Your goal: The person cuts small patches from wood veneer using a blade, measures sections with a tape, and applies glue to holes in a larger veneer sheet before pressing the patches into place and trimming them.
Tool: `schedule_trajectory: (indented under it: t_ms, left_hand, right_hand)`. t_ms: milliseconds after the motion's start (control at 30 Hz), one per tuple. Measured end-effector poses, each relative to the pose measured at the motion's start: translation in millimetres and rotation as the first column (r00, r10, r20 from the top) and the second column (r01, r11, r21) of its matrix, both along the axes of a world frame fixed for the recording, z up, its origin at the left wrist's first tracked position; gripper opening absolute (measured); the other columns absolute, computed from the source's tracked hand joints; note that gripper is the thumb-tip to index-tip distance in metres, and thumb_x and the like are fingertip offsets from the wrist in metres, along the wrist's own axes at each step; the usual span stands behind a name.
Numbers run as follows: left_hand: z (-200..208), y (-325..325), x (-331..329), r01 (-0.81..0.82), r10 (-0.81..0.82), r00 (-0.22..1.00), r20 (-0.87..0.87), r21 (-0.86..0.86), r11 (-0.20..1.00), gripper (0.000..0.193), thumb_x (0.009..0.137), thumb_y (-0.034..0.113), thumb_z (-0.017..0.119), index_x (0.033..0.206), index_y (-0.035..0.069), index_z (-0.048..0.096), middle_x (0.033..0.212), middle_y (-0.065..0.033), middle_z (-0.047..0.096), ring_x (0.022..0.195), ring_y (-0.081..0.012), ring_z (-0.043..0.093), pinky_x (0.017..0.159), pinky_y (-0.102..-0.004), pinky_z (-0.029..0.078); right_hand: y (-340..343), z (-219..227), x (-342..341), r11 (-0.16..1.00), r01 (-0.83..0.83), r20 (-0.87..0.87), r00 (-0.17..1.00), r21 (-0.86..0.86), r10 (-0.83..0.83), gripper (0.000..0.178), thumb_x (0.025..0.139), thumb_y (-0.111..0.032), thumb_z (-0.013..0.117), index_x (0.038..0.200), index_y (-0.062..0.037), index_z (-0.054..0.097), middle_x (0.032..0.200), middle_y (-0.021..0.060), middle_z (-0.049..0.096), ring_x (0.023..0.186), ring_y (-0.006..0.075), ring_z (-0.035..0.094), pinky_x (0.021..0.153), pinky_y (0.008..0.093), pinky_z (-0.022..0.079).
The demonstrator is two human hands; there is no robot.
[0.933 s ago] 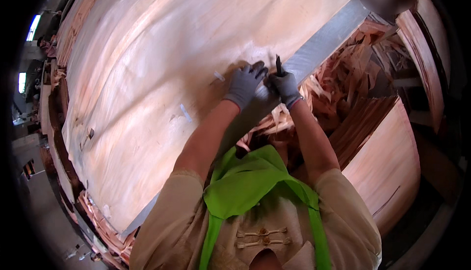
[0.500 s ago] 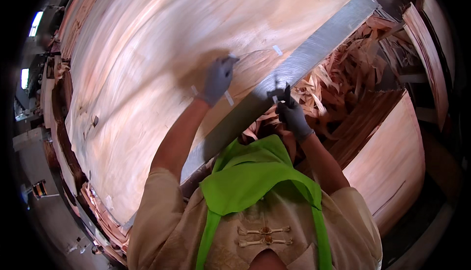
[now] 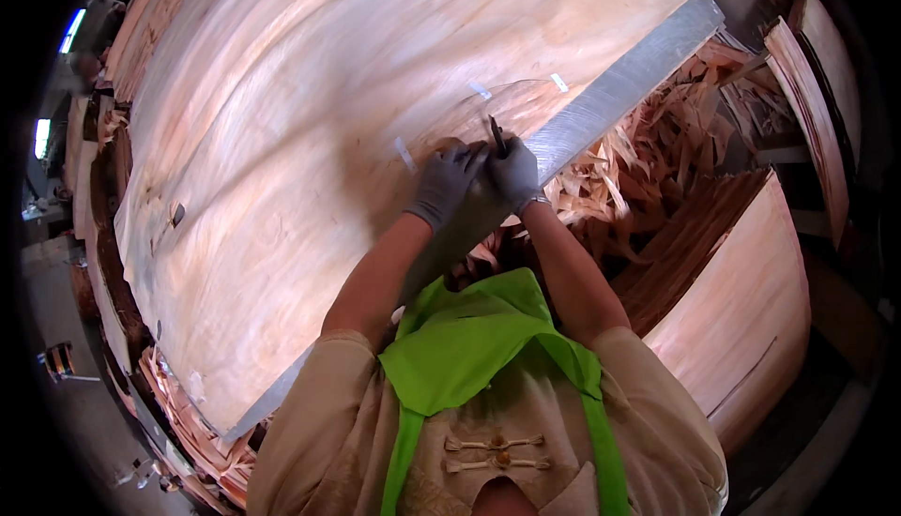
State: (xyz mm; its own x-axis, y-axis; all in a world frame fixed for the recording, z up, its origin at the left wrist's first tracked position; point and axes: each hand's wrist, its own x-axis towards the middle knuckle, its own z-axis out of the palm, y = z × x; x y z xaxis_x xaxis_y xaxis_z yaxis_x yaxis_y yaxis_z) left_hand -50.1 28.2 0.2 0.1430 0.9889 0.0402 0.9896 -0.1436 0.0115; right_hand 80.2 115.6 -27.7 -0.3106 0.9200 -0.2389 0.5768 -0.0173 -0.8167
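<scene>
My gloved left hand (image 3: 445, 182) rests over a pale wood veneer sheet (image 3: 310, 122) near its right edge. Its fingers are bent in toward my other hand, and whatever they grip is hidden. Close beside it, my gloved right hand (image 3: 513, 176) is closed round a slim dark tool (image 3: 496, 137), perhaps a knife, pointing up and away. The fingertips of both hands meet or nearly meet. On the veneer around them lie short white strips: one strip (image 3: 404, 154) left of my left hand, another strip (image 3: 480, 90) beyond the tool, and a third strip (image 3: 559, 83) farther right.
A grey metal strip (image 3: 619, 80) runs along the veneer's right edge. Beyond it lies a heap of torn veneer scraps (image 3: 648, 159). At the right stands a thick stack of veneer (image 3: 741, 300). More ragged sheets (image 3: 812, 131) rise behind it. A small dark knot (image 3: 177, 215) marks the sheet.
My left hand has drawn back toward me and right, and my right hand has come left over the metal strip to meet it. The white strip that lay right of my left wrist is now hidden.
</scene>
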Motion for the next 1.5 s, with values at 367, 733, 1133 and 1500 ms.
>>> schedule_trajectory:
  t_ms: [367,733,1133,1500]
  left_hand:
    - [24.2,-80.7,-37.3,-0.259,0.241,0.787,0.568,-0.05,0.965,0.056,0.08,0.023,0.058,0.131,0.007,0.041,0.129,-0.0178,0.046,0.118,-0.0341,0.043,0.097,-0.0437,0.036]
    - [14.3,-181.8,-42.1,-0.31,0.294,0.945,0.143,0.109,0.944,0.05,0.075,0.027,0.06,0.118,0.002,0.051,0.123,-0.0183,0.05,0.119,-0.0359,0.042,0.102,-0.0495,0.026]
    - [74.7,-169.5,-78.6,-0.624,0.566,0.591,0.574,-0.119,0.772,0.018,0.081,0.018,0.059,0.093,0.007,0.066,0.084,-0.0156,0.065,0.077,-0.0309,0.063,0.069,-0.0387,0.049]
    - [105.8,-172.5,-63.7,-0.545,0.503,0.778,0.376,0.005,0.838,0.015,0.081,0.013,0.057,0.089,0.006,0.067,0.081,-0.0145,0.066,0.077,-0.0285,0.063,0.082,-0.038,0.046]
  right_hand:
    - [-88.6,-6.0,62.6,0.88,0.045,-0.345,0.909,-0.473,-0.232,0.022,0.086,-0.016,0.05,0.103,-0.0026,0.053,0.072,0.0108,0.059,0.056,0.019,0.057,0.047,0.0306,0.046]
    - [-140.5,41.3,-10.0,0.61,-0.302,-0.543,0.8,-0.733,-0.256,0.063,0.086,-0.008,0.046,0.144,-0.0237,0.027,0.075,0.0053,0.055,0.057,0.0146,0.05,0.052,0.0262,0.043]
    - [-90.1,-22.1,21.1,0.783,0.121,-0.598,0.578,-0.61,-0.555,0.028,0.085,-0.029,0.061,0.092,-0.0015,0.063,0.081,0.0021,0.06,0.069,0.0103,0.052,0.062,0.0238,0.044]
    - [93.3,-5.9,-9.9,0.627,0.365,-0.521,0.352,-0.689,-0.778,0.027,0.081,-0.036,0.064,0.07,-0.0154,0.052,0.052,0.0009,0.042,0.039,0.0165,0.037,0.036,0.0325,0.03]
